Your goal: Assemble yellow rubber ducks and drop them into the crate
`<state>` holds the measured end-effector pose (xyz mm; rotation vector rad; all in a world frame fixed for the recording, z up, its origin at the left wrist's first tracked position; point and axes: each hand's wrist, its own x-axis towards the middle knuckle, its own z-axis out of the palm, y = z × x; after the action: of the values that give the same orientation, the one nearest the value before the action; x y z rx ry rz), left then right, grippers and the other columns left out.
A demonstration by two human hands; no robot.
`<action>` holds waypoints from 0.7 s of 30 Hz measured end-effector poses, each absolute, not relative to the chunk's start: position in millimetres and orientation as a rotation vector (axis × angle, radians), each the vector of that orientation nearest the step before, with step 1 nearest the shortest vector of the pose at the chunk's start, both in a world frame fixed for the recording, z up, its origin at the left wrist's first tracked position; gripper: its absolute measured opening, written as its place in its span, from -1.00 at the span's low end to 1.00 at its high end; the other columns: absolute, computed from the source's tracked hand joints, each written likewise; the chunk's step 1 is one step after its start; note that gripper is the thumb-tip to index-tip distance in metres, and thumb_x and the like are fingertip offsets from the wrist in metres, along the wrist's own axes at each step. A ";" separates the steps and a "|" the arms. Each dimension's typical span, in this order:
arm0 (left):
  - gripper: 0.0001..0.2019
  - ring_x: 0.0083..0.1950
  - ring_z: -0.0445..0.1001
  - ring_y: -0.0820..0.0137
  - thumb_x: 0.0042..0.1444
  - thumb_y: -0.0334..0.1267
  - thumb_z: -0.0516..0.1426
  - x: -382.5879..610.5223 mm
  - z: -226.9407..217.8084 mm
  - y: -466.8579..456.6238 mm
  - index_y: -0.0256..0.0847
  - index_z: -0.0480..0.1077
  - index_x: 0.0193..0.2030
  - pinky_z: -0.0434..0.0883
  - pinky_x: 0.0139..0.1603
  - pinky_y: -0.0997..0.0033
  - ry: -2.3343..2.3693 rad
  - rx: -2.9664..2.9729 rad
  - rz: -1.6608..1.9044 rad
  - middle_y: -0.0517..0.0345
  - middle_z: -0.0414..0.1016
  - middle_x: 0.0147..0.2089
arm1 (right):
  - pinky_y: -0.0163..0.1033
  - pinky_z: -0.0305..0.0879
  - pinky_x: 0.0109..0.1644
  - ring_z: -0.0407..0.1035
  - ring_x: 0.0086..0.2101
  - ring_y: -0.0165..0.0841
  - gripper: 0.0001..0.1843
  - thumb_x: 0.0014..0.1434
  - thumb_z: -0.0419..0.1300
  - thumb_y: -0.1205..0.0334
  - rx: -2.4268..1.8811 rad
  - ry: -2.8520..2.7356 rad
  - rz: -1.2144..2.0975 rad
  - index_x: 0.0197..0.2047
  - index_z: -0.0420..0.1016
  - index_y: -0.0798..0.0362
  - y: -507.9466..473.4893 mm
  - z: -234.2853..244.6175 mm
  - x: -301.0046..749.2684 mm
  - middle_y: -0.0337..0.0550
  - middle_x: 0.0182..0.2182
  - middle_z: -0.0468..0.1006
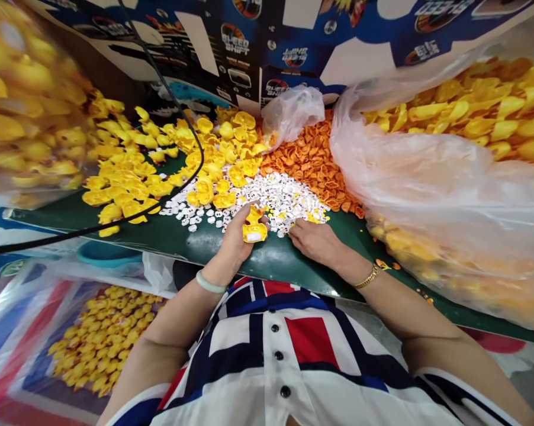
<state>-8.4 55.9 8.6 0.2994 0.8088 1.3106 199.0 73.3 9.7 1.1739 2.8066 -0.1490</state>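
Observation:
My left hand (pixel 237 236) is closed around a yellow plastic duck shell half (pixel 254 232), its hollow inside turned up toward me. A white patch shows inside the shell. Over the near edge of the heap of small white eye pieces (pixel 285 192), my right hand (pixel 314 239) has its fingers bent together at the pieces. Whatever lies between those fingertips is hidden. Behind the white heap is a pile of orange beak-like pieces (pixel 309 157). Loose yellow shell halves (pixel 231 148) are heaped behind and to the left of my left hand.
A clear bag of yellow parts (pixel 440 177) crowds the right side; another bag (pixel 31 118) stands at left. A black cable (pixel 178 189) crosses the green table (pixel 196 241). Printed cardboard (pixel 267 53) forms the back. Below left, a sack holds assembled-looking ducks (pixel 107 337).

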 end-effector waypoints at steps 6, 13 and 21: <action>-0.68 -0.37 0.49 0.43 0.05 -0.13 0.28 -9.3 7.9 54.9 -0.25 0.43 -0.11 0.47 -0.34 0.42 0.870 0.268 1.368 0.14 0.48 -0.30 | -0.21 0.01 -0.42 0.38 -0.31 -0.30 -0.70 0.41 -0.02 0.20 1.199 2.879 -0.109 -0.22 0.49 0.08 74.2 6.1 195.6 -0.05 -0.25 0.49; -0.68 -0.39 0.49 0.43 0.03 -0.13 0.28 -9.9 6.2 56.1 -0.25 0.44 -0.11 0.47 -0.32 0.40 0.878 0.265 1.409 0.14 0.50 -0.30 | -0.25 0.04 -0.39 0.31 -0.35 -0.38 -0.74 0.37 0.02 0.25 1.210 3.265 -0.165 -0.27 0.50 0.06 63.0 10.8 180.5 -0.16 -0.31 0.46; -0.68 -0.40 0.50 0.45 0.01 -0.17 0.30 -3.9 0.4 54.5 -0.28 0.45 -0.13 0.42 -0.40 0.49 0.878 0.202 1.417 0.15 0.52 -0.32 | -0.19 0.09 -0.34 0.25 -0.33 -0.31 -0.67 0.44 -0.08 0.29 0.670 3.394 0.208 -0.20 0.49 0.11 63.1 12.6 161.4 -0.10 -0.31 0.47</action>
<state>-3.9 54.5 0.4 0.2024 0.8782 1.4171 161.4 63.1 12.6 0.6698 3.3937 0.2077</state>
